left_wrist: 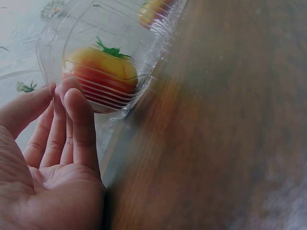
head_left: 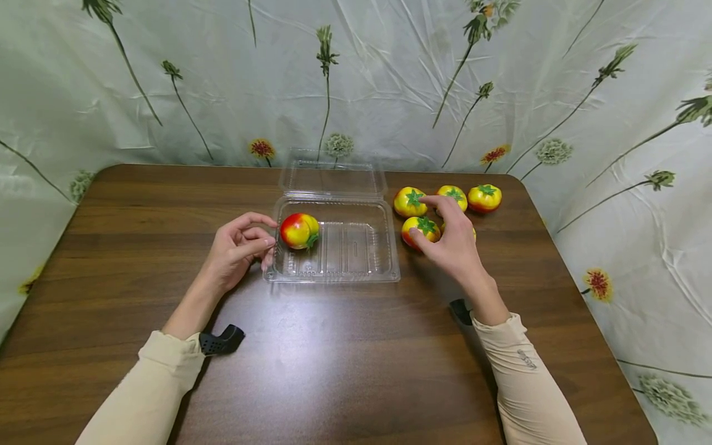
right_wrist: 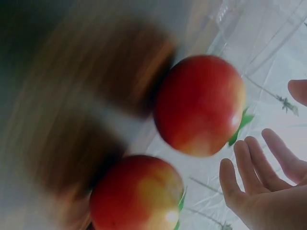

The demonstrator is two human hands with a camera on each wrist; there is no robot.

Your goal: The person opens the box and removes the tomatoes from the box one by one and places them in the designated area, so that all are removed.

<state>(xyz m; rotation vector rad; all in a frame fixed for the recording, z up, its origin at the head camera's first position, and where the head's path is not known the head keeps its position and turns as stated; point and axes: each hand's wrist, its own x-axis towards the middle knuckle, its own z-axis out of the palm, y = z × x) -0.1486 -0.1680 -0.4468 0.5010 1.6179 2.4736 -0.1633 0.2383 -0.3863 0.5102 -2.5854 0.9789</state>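
A clear plastic clamshell box (head_left: pixel 356 272) lies with its lid raised at the back. Inside, at the left end, one red-and-yellow tomato (head_left: pixel 297 230) rests tipped, its green leaves toward the front right. My left hand (head_left: pixel 239 250) pinches the box's left rim between thumb and fingertips, as the left wrist view also shows. Over the front tomato (head_left: pixel 428 225) hovers my right hand (head_left: pixel 455 244), thumb and fingers spread apart. In the right wrist view its fingers (right_wrist: pixel 244 177) stay clear of two tomatoes, the upper one (right_wrist: pixel 199 105) being nearer to them.
More tomatoes stand behind the right hand: one at the back left (head_left: pixel 410 202), another in the middle (head_left: pixel 453 196), a third at the right (head_left: pixel 484 198). Another, beside the front one, is mostly hidden by the hand. A flowered curtain (head_left: pixel 384 86) hangs behind the wooden table (head_left: pixel 334 383).
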